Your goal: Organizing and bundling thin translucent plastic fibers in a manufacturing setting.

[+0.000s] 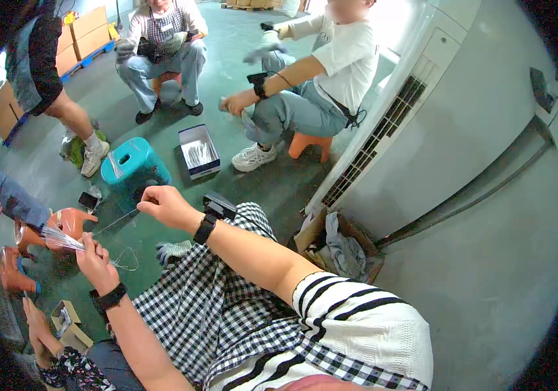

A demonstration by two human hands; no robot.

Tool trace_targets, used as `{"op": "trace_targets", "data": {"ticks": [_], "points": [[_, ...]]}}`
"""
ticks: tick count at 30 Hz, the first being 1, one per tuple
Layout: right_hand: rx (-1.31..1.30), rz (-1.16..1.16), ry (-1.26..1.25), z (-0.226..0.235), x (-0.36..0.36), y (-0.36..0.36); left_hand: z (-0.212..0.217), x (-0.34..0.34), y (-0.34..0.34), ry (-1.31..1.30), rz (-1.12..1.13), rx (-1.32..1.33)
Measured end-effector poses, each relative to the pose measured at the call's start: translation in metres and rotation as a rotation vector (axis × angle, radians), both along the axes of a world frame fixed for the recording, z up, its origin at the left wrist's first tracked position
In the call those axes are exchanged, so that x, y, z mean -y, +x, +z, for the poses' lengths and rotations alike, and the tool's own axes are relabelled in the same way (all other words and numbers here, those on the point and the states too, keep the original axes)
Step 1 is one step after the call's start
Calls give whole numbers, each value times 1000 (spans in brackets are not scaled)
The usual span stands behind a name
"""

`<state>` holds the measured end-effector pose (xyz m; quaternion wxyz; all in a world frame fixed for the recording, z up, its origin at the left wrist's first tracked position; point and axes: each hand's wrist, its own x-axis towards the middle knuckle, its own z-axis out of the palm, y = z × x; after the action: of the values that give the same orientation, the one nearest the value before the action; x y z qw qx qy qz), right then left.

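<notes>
Seen from the wearer's head, a bundle of thin, pale strands point(64, 239) fans out from the left hand point(98, 264), low on the left, in front of an orange stool point(73, 221). Whether the bundle touches the stool is unclear. The right hand point(169, 207) is up and to the right of it, with a single strand point(117, 221) running nearly straight between the two hands.

Several things could go wrong. If the left grip loosens, the fanned strands may slide apart and drop to the green floor point(161, 182). A hard pull by the right hand could snap the strand or drag neighbours out with it. A loose loop point(126, 259), curling just right of the left hand, might snag or tangle. The free ends could also catch on the stool.

The left fingers are closed around the bundle's near end, bunching it tightly. The right fingers are pinched together, with almost no gap, apparently on the strand's end; the exact contact is too small to make out.
</notes>
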<state>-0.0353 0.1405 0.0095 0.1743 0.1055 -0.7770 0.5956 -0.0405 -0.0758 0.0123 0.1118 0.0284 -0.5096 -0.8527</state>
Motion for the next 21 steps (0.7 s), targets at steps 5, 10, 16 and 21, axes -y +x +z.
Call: {"op": "trace_targets", "data": {"ticks": [5, 10, 16, 21], "points": [[-5, 9, -10, 0, 0, 0, -6, 5, -4, -19, -16, -24], [-3, -8, 31, 4, 0, 4, -8, 7, -4, -34, -26, -31], [13, 7, 25, 3, 2, 3, -8, 8, -4, -31, 0, -31], [17, 8, 30, 4, 0, 3, -6, 5, -4, -43, -3, -32]]}}
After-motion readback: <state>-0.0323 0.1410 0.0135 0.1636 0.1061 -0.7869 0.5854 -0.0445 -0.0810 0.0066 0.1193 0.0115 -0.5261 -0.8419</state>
